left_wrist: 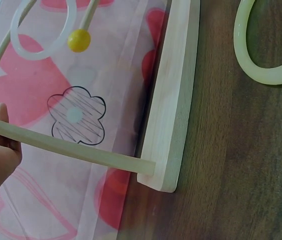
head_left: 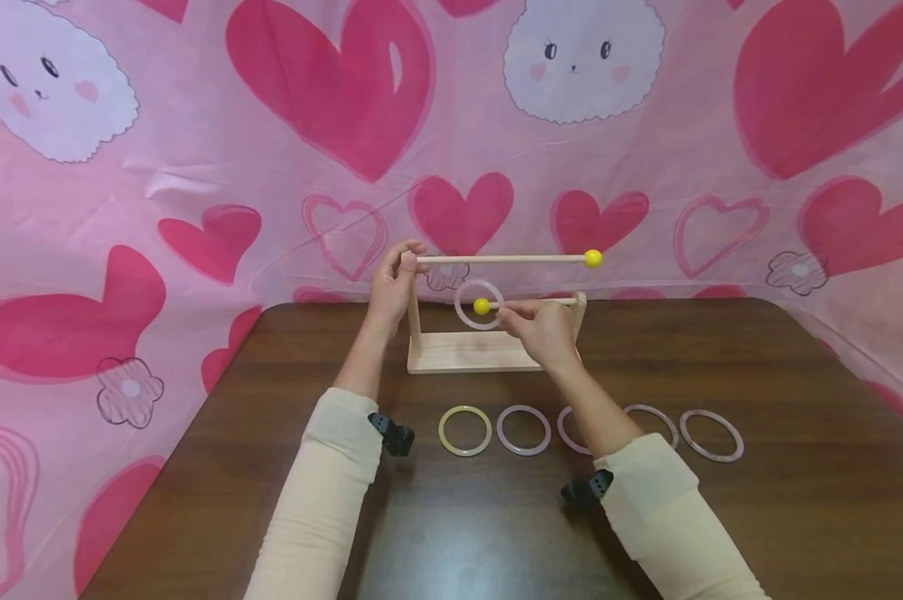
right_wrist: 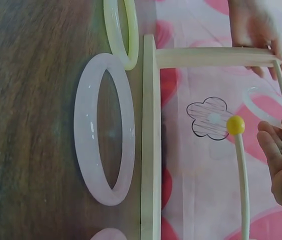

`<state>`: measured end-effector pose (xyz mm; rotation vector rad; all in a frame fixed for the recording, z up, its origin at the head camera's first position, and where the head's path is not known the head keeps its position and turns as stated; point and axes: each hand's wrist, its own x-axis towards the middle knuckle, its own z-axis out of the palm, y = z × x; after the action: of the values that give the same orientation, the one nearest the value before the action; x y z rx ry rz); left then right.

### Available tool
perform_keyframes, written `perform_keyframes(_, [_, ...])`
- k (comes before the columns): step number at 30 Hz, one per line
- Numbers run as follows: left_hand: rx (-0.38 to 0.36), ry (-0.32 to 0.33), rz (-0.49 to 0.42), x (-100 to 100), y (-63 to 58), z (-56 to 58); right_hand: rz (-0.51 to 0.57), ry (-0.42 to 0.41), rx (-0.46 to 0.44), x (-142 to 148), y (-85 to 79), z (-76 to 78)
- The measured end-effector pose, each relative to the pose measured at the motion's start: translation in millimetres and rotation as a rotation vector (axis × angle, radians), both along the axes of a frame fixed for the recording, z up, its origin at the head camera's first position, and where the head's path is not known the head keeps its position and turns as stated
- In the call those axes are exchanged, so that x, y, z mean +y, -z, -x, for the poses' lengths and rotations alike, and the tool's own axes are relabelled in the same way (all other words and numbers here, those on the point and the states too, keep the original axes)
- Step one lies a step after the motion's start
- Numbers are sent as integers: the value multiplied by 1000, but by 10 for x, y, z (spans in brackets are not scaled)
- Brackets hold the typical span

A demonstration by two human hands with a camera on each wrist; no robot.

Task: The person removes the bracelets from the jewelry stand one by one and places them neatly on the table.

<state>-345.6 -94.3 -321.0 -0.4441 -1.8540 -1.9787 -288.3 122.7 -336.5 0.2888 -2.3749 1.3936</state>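
Observation:
A wooden stand (head_left: pixel 462 353) has two posts, each bearing a horizontal rod tipped with a yellow ball. My left hand (head_left: pixel 393 287) grips the top of the left post, where the upper rod (head_left: pixel 504 259) begins. With thumb and fingers, my right hand (head_left: pixel 547 335) pinches a pale translucent ring (head_left: pixel 457 310) by its right side. In the head view this ring frames the yellow ball (head_left: pixel 481 307) of the lower rod (right_wrist: pixel 243 190). The left wrist view shows the ring (left_wrist: pixel 15 37) beside that ball, overlapping the upper rod.
In front of the stand a row of rings lies on the brown table (head_left: pixel 271 500): a yellow ring (head_left: pixel 441 431) at the left, then several pale pinkish ones, including a lilac ring (head_left: pixel 501 431). My right forearm partly covers the row. A pink heart-print cloth (head_left: pixel 271 192) hangs behind.

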Motion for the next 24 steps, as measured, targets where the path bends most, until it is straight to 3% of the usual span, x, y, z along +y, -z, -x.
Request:
perform_keyframes(8, [-3, 0, -3, -1, 5, 6, 31, -50, 25, 3, 2, -102])
perform_keyframes(18, [0, -4, -23, 12, -10, -6, -28, -50, 86, 162, -27, -205])
perform_keyframes(24, [2, -3, -23, 14, -4, 1, 44, -69, 55, 299, -28, -244])
